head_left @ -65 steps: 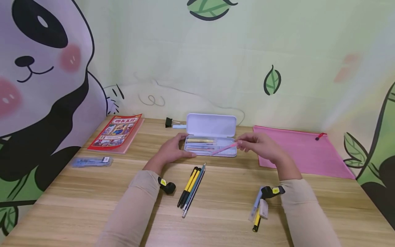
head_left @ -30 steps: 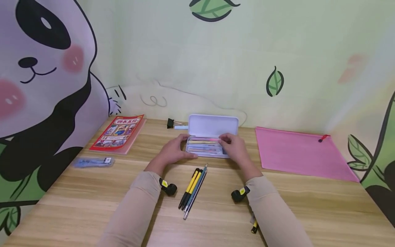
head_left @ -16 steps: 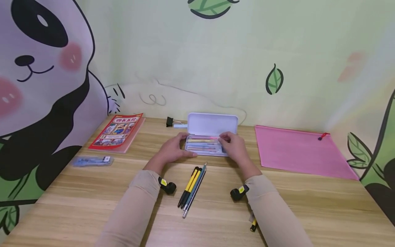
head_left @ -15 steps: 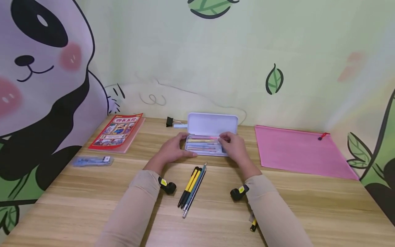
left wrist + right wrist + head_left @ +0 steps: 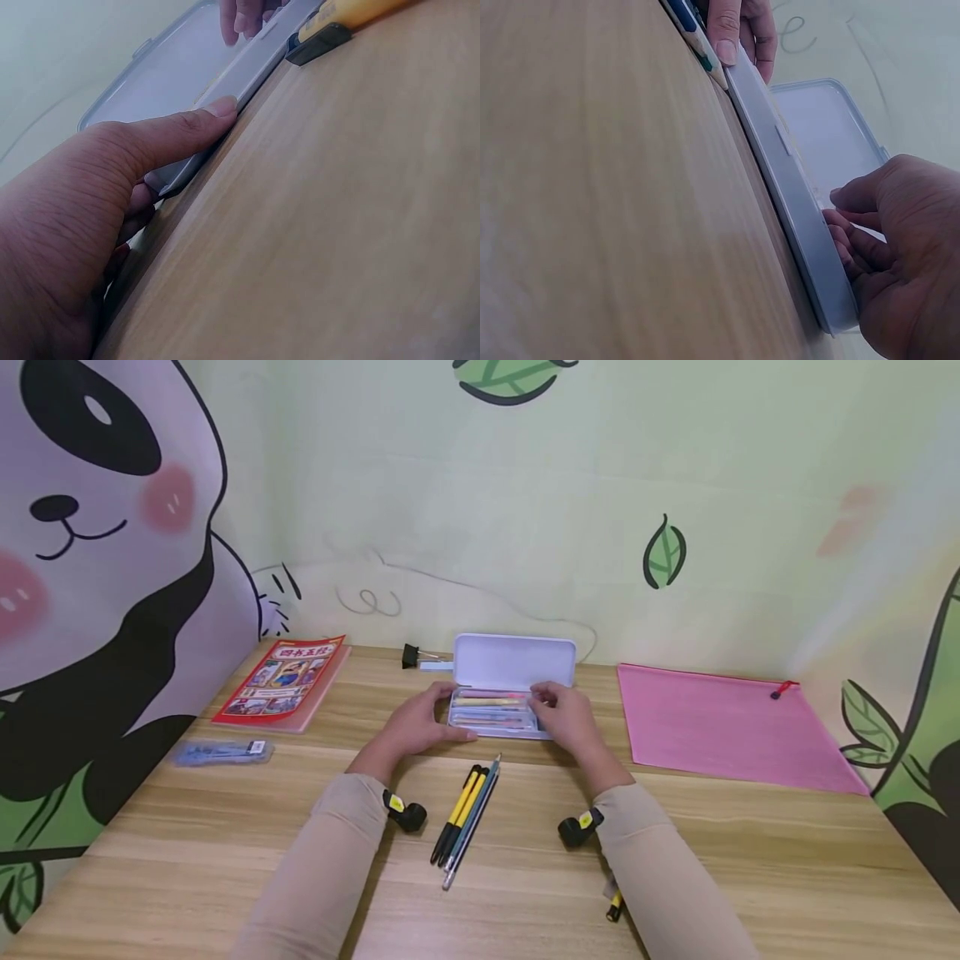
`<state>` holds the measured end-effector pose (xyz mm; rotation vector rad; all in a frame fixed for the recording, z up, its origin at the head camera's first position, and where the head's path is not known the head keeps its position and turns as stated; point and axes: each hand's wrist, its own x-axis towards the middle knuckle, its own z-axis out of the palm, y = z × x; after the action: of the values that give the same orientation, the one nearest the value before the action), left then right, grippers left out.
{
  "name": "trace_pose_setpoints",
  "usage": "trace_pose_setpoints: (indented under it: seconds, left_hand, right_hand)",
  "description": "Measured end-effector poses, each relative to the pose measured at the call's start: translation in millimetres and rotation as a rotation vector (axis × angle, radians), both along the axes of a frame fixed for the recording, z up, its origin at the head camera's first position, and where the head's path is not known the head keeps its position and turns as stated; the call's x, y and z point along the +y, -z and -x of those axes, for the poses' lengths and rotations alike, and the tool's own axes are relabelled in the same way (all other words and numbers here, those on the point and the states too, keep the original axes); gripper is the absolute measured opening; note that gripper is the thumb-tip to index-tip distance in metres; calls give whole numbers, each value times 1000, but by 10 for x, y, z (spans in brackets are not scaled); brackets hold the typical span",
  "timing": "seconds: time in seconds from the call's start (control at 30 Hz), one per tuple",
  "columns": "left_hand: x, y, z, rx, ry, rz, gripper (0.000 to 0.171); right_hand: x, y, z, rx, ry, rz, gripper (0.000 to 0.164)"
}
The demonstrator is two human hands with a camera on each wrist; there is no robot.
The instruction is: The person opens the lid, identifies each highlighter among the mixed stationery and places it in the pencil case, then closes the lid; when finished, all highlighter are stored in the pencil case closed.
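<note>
A pale lavender pencil case [image 5: 514,662] lies with its lid raised at the back of the desk, several pens and pencils inside. My left hand [image 5: 411,724] grips its left end; in the left wrist view the thumb [image 5: 184,133] presses the front edge and the fingers are partly hidden behind. My right hand [image 5: 572,720] reaches into the right part of the case with bent fingers, its fingertips at the end of a pink pen [image 5: 513,696] along the back row. In the right wrist view the curled fingers [image 5: 859,244] hide what lies between them.
Two yellow-and-black pens [image 5: 459,817] and two pencils [image 5: 472,827] lie in front of the case. A red booklet [image 5: 281,681] and a clear blue packet [image 5: 223,752] are left; a pink zip pouch [image 5: 727,727] right. A black binder clip [image 5: 409,656] sits behind. Another yellow pen [image 5: 615,906] shows beside the right sleeve.
My right hand has moved left and brought the pink pen from a slant over the case's right end down into its back row. My left hand has kept its grip on the case.
</note>
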<state>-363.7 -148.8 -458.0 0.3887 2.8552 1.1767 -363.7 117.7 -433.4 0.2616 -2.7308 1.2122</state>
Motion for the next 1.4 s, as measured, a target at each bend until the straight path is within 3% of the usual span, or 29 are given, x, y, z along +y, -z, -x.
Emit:
trace_pose_setpoints:
  seconds: [0.23, 0.37, 0.6, 0.73, 0.83, 1.1, 1.3, 1.4]
  left_hand:
    - [-8, -8, 7, 1, 2, -3, 102]
    - [-7, -3, 2, 1, 5, -12, 101]
    - [7, 26, -13, -6, 0, -17, 103]
    - [12, 22, -13, 0, 7, -21, 103]
    - [13, 9, -14, 7, 9, -19, 103]
    - [18, -14, -13, -5, 9, -11, 102]
    - [14, -17, -26, -6, 12, -14, 102]
    - [12, -26, -34, -9, 11, -23, 102]
  right_hand:
    - [-23, -62, -26, -2, 1, 53, 25]
    - [-36, -239, -111, -29, -38, 107, 26]
    - [61, -787, -408, -15, -321, 255, 29]
    - [266, -923, -581, 12, -438, 248, 25]
    - [508, -839, -648, 0, -483, 220, 22]
    - [1157, -456, -814, -94, -496, 88, 21]
    - [1499, -224, -872, -226, -583, -18, 17]
    - [1619, -144, -852, -323, -640, -13, 19]
